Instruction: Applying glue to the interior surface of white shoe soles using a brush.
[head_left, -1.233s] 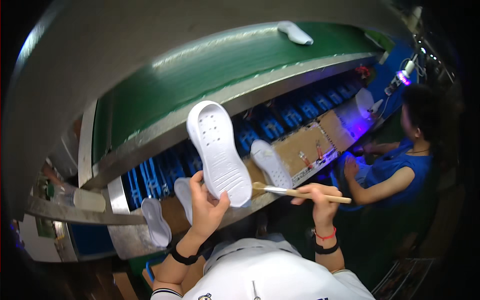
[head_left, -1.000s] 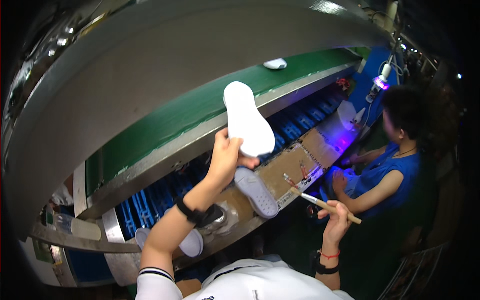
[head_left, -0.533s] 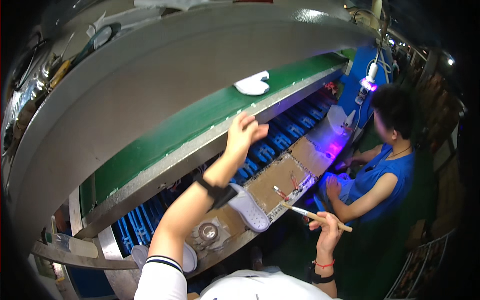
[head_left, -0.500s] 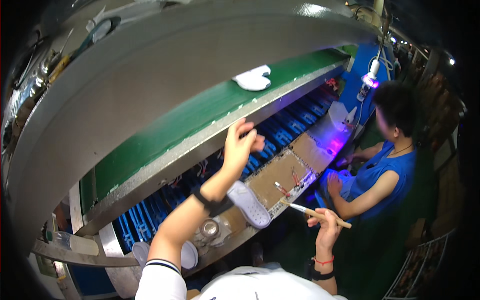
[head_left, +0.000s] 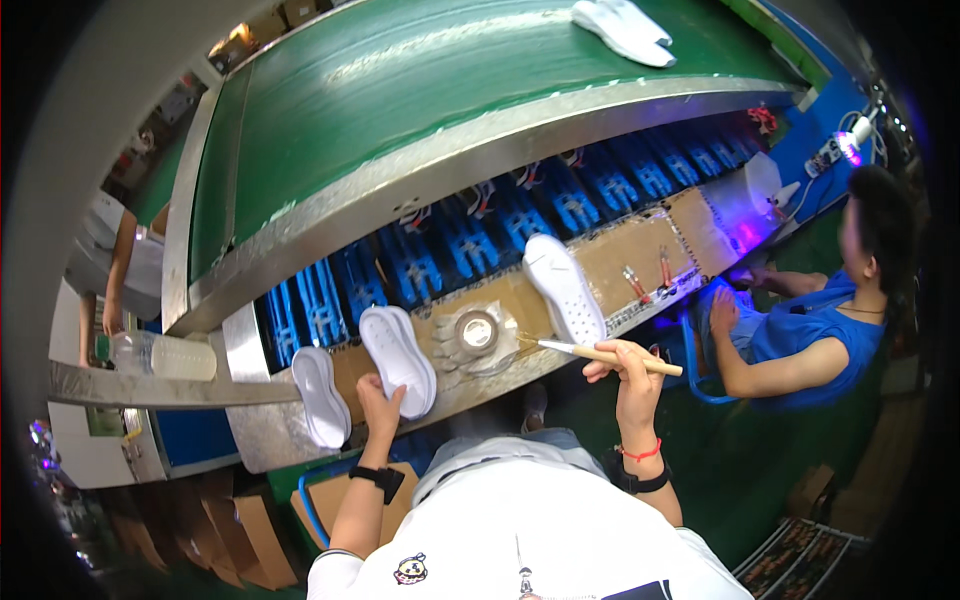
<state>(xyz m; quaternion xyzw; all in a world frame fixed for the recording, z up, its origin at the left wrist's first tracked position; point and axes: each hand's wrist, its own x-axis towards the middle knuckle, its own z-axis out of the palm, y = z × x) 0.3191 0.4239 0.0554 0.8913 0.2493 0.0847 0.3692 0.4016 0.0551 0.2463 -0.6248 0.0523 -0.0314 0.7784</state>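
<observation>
My left hand [head_left: 378,405] is at the near edge of a pair of stacked white shoe soles [head_left: 398,350], its thumb and fingers closed on the heel end. In my right hand [head_left: 633,385] is a brush [head_left: 615,357] with a pale wooden handle, held like a pen. Its bristle tip points left, near a small round pot [head_left: 478,333] crusted with whitish residue. A single white shoe sole [head_left: 565,290] with small holes lies right of the pot, beyond the brush. Another white sole [head_left: 322,398] lies at the left end of the cardboard-covered ledge [head_left: 625,260].
Behind the ledge runs a row of blue clamp-like racks [head_left: 470,250], below a green conveyor belt [head_left: 400,110] carrying white soles [head_left: 625,32]. A person in blue [head_left: 810,340] sits at the right. A plastic bottle [head_left: 165,357] and another person's arm [head_left: 118,270] are at the left.
My left hand has come down from beside the conveyor edge to the stacked soles. My right hand still holds the brush, whose tip is now closer to the pot. The view has shifted.
</observation>
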